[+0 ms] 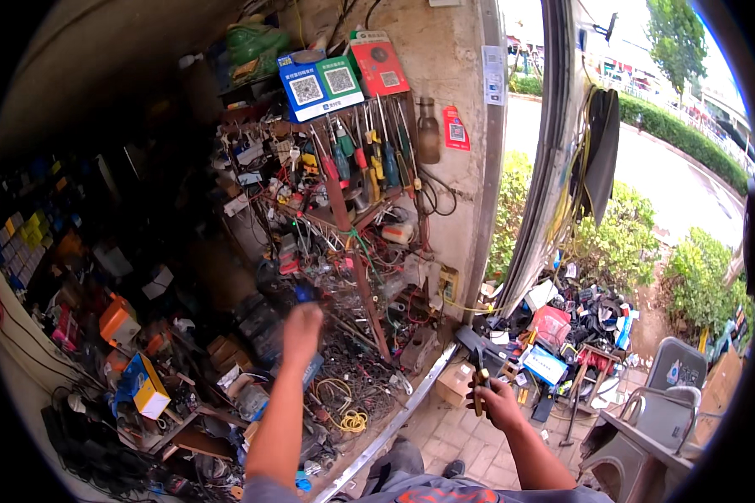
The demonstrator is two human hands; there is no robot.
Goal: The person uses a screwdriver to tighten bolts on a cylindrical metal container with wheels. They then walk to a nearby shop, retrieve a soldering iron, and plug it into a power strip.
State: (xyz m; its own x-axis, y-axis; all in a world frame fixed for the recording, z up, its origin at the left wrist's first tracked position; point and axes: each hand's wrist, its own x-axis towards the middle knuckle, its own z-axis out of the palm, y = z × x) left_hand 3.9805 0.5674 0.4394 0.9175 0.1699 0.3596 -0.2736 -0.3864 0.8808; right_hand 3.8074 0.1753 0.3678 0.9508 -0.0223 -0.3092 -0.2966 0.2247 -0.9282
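Note:
My left hand [303, 325] is stretched forward over the cluttered workshop floor, in front of the tool rack. Motion smears its fingers, and a small blue patch shows just beyond them; whether it is held, I cannot tell. On the right, my right hand [500, 402] is closed around a slim tool with yellowish handles [479, 396], held upright above the paving. The tool's dark upper end blends into the black things behind it, so its exact kind is unclear. Just left of that hand sits a small cardboard box [455, 383].
A metal shelf rack [337, 201] ahead carries several screwdrivers [344, 147] and tangled parts. A coil of yellow cable [354, 421] lies on the floor. A metal door sill [386, 438] crosses the ground. Outside are a scrap pile [554, 327] and a grey chair [658, 415].

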